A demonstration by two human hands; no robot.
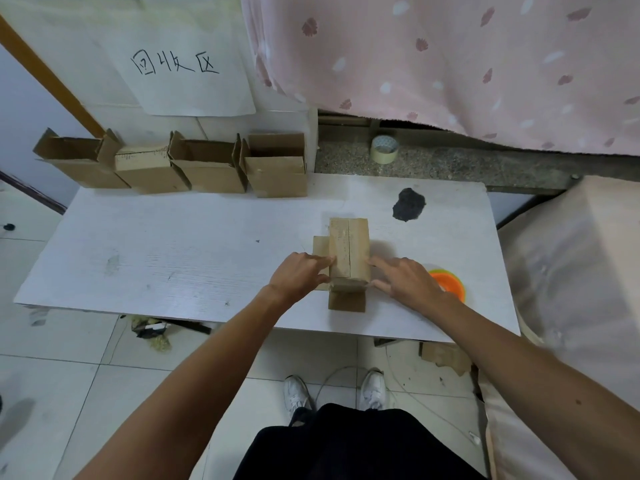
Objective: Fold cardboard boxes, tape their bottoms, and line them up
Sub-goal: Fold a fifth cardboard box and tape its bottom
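Observation:
A small cardboard box stands bottom-up on the white table, its two bottom flaps closed with a seam down the middle. Loose flaps stick out at its left and near sides. My left hand grips the box's left side, fingers on the top edge and thumb low. My right hand presses the right side with fingers straight. An orange tape dispenser lies just behind my right hand. Several folded boxes stand in a row at the table's back left.
A roll of masking tape sits on the stone ledge behind the table. A black patch marks the tabletop beyond the box. Cardboard scraps lie on the tiled floor under the table's right end. A pink curtain hangs at the back right.

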